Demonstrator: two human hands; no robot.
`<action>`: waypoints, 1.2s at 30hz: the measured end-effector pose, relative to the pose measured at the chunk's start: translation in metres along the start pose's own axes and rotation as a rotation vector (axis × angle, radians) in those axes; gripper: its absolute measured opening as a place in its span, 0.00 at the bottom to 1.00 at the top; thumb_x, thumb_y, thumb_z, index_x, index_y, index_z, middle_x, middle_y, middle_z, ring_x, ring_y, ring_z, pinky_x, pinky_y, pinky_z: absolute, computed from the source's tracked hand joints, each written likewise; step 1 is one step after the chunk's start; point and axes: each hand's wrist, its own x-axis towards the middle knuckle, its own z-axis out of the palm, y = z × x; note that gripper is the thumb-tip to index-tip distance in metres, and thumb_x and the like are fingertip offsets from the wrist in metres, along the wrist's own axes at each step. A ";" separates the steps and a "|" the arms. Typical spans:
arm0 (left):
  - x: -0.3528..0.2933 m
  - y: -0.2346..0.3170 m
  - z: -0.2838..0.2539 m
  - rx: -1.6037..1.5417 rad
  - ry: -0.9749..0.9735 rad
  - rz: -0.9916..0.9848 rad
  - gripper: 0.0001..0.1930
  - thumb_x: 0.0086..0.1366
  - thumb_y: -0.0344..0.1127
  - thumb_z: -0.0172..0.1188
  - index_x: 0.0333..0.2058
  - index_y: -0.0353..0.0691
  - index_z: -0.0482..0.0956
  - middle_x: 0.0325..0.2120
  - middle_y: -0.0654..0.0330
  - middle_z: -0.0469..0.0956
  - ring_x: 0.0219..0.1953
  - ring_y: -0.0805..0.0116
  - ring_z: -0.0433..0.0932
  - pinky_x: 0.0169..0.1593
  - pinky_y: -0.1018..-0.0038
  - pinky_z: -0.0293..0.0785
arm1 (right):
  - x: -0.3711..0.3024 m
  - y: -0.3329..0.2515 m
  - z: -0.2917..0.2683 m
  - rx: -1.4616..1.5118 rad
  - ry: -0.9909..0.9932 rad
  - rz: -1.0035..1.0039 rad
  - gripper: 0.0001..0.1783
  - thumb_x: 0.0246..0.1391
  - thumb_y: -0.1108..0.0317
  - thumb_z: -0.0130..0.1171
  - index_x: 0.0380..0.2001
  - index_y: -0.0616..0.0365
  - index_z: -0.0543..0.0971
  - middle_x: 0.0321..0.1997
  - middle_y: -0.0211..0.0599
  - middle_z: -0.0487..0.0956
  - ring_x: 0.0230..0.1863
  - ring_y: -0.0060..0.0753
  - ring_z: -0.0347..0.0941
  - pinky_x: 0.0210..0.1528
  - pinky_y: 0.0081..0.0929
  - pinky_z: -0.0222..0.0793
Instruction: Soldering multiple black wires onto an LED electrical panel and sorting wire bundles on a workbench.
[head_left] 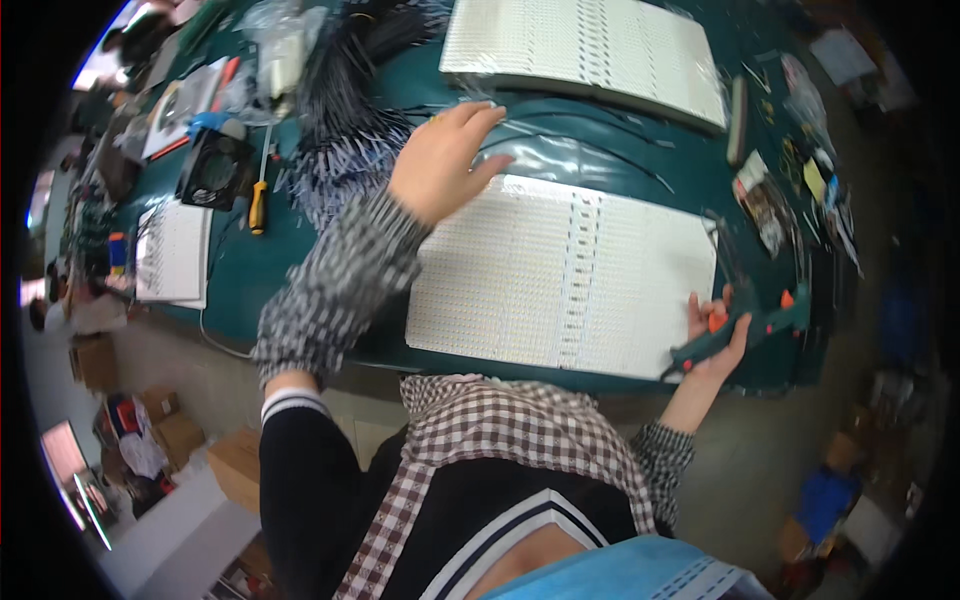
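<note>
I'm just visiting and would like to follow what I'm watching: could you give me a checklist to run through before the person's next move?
1. Dark green tool in the right hand: ok.
2. Nearer white panel lying flat on the green table: ok.
3. Panel's near right corner unobstructed in this view: not ok, the tool and right hand overlap it.
4. Left hand clear of the black wires: cannot tell.
5. Screwdriver away from the nearer panel: ok, it lies left of the wire bundle.
</note>
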 end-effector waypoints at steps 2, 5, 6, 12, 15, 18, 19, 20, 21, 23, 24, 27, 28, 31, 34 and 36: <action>0.013 -0.025 0.012 0.105 -0.070 -0.190 0.25 0.53 0.41 0.60 0.47 0.35 0.69 0.44 0.50 0.71 0.44 0.54 0.72 0.46 0.66 0.69 | -0.005 -0.002 -0.008 -0.016 -0.059 -0.019 0.30 0.53 0.53 0.52 0.51 0.68 0.63 0.29 0.35 0.71 0.37 0.34 0.70 0.59 0.46 0.56; 0.017 -0.039 0.016 0.082 -0.127 -0.311 0.25 0.54 0.43 0.61 0.48 0.35 0.70 0.44 0.49 0.72 0.43 0.53 0.73 0.46 0.67 0.70 | -0.012 -0.008 -0.004 -0.001 -0.001 -0.073 0.31 0.53 0.53 0.52 0.51 0.68 0.63 0.30 0.35 0.71 0.37 0.34 0.70 0.58 0.44 0.59; 0.015 -0.041 0.014 0.024 -0.149 -0.353 0.25 0.53 0.43 0.61 0.47 0.36 0.70 0.43 0.49 0.73 0.42 0.54 0.74 0.45 0.67 0.70 | -0.021 -0.016 -0.001 0.002 0.041 -0.093 0.31 0.53 0.52 0.52 0.51 0.68 0.63 0.31 0.35 0.71 0.37 0.34 0.70 0.56 0.43 0.60; 0.042 -0.141 -0.069 0.416 0.120 -0.450 0.29 0.52 0.52 0.60 0.45 0.35 0.72 0.43 0.46 0.73 0.47 0.52 0.71 0.49 0.65 0.66 | -0.012 -0.051 0.008 0.007 0.203 -0.168 0.28 0.56 0.51 0.47 0.50 0.64 0.67 0.33 0.33 0.74 0.38 0.33 0.72 0.42 0.34 0.72; 0.063 -0.225 -0.049 0.653 0.073 -0.643 0.36 0.47 0.61 0.59 0.45 0.33 0.72 0.43 0.42 0.72 0.48 0.48 0.70 0.49 0.62 0.66 | -0.007 -0.082 -0.007 0.013 0.293 -0.256 0.26 0.56 0.52 0.48 0.49 0.63 0.68 0.33 0.33 0.75 0.37 0.30 0.74 0.35 0.26 0.74; 0.079 -0.234 -0.029 0.646 -0.252 -0.814 0.35 0.47 0.61 0.59 0.42 0.33 0.73 0.40 0.42 0.74 0.46 0.48 0.71 0.48 0.62 0.67 | -0.006 -0.089 -0.009 0.036 0.446 -0.272 0.24 0.56 0.54 0.51 0.47 0.63 0.70 0.34 0.32 0.74 0.37 0.28 0.74 0.34 0.20 0.74; 0.079 -0.236 -0.028 0.645 -0.252 -0.809 0.35 0.47 0.61 0.59 0.42 0.33 0.73 0.40 0.42 0.74 0.46 0.48 0.71 0.48 0.62 0.67 | -0.004 -0.086 -0.006 0.037 0.448 -0.276 0.24 0.56 0.54 0.51 0.47 0.63 0.70 0.34 0.32 0.74 0.37 0.28 0.74 0.34 0.20 0.74; 0.078 -0.234 -0.025 0.666 -0.228 -0.789 0.33 0.47 0.59 0.59 0.41 0.33 0.74 0.39 0.43 0.74 0.45 0.48 0.72 0.47 0.61 0.68 | -0.002 -0.081 -0.002 0.032 0.469 -0.299 0.24 0.56 0.54 0.51 0.47 0.63 0.70 0.34 0.32 0.74 0.37 0.29 0.73 0.34 0.20 0.73; 0.079 -0.223 -0.023 0.687 -0.205 -0.770 0.31 0.48 0.58 0.59 0.39 0.33 0.74 0.38 0.44 0.75 0.45 0.48 0.72 0.47 0.61 0.68 | 0.000 -0.077 0.002 0.026 0.490 -0.319 0.24 0.56 0.54 0.51 0.46 0.64 0.70 0.34 0.32 0.74 0.37 0.29 0.73 0.35 0.19 0.73; 0.082 -0.211 -0.026 0.698 -0.222 -0.803 0.29 0.48 0.56 0.59 0.38 0.34 0.74 0.39 0.44 0.75 0.45 0.49 0.72 0.47 0.61 0.68 | 0.010 -0.067 0.004 0.038 0.486 -0.334 0.23 0.55 0.54 0.52 0.45 0.64 0.70 0.33 0.33 0.74 0.38 0.30 0.72 0.37 0.20 0.73; 0.082 -0.215 -0.027 0.686 -0.187 -0.819 0.30 0.47 0.56 0.60 0.39 0.34 0.74 0.39 0.45 0.75 0.45 0.49 0.73 0.46 0.61 0.68 | 0.019 -0.061 0.005 0.092 0.504 -0.337 0.23 0.55 0.55 0.53 0.44 0.64 0.70 0.33 0.33 0.73 0.38 0.31 0.72 0.37 0.21 0.73; 0.084 -0.228 -0.031 0.630 -0.143 -0.834 0.30 0.45 0.55 0.61 0.39 0.34 0.75 0.38 0.46 0.76 0.43 0.50 0.74 0.46 0.62 0.68 | 0.034 -0.047 0.011 0.168 0.556 -0.363 0.21 0.53 0.57 0.55 0.41 0.65 0.70 0.33 0.35 0.73 0.38 0.34 0.72 0.40 0.24 0.73; 0.084 -0.230 -0.032 0.592 -0.159 -0.835 0.31 0.44 0.55 0.61 0.40 0.34 0.75 0.39 0.46 0.75 0.44 0.50 0.73 0.47 0.62 0.68 | 0.037 -0.043 0.009 0.172 0.574 -0.409 0.21 0.53 0.57 0.55 0.41 0.66 0.70 0.33 0.36 0.73 0.37 0.34 0.72 0.40 0.24 0.73; 0.080 -0.242 -0.033 0.510 -0.129 -0.811 0.31 0.43 0.55 0.62 0.41 0.35 0.76 0.39 0.46 0.76 0.45 0.51 0.73 0.48 0.62 0.67 | 0.041 -0.041 0.003 0.151 0.585 -0.477 0.21 0.52 0.57 0.56 0.39 0.67 0.69 0.35 0.38 0.73 0.39 0.35 0.72 0.46 0.27 0.71; 0.076 -0.248 -0.034 0.351 0.019 -0.807 0.32 0.42 0.53 0.65 0.41 0.32 0.76 0.36 0.48 0.77 0.40 0.56 0.76 0.45 0.67 0.69 | 0.036 -0.047 0.005 0.088 0.664 -0.390 0.27 0.51 0.52 0.56 0.41 0.68 0.68 0.39 0.42 0.72 0.44 0.40 0.70 0.51 0.33 0.68; 0.073 -0.257 -0.042 0.158 0.191 -0.767 0.32 0.40 0.52 0.67 0.38 0.31 0.77 0.32 0.52 0.78 0.36 0.62 0.77 0.43 0.71 0.70 | 0.030 -0.055 0.013 0.080 0.676 -0.158 0.34 0.50 0.44 0.54 0.44 0.68 0.66 0.42 0.47 0.71 0.49 0.44 0.67 0.54 0.38 0.64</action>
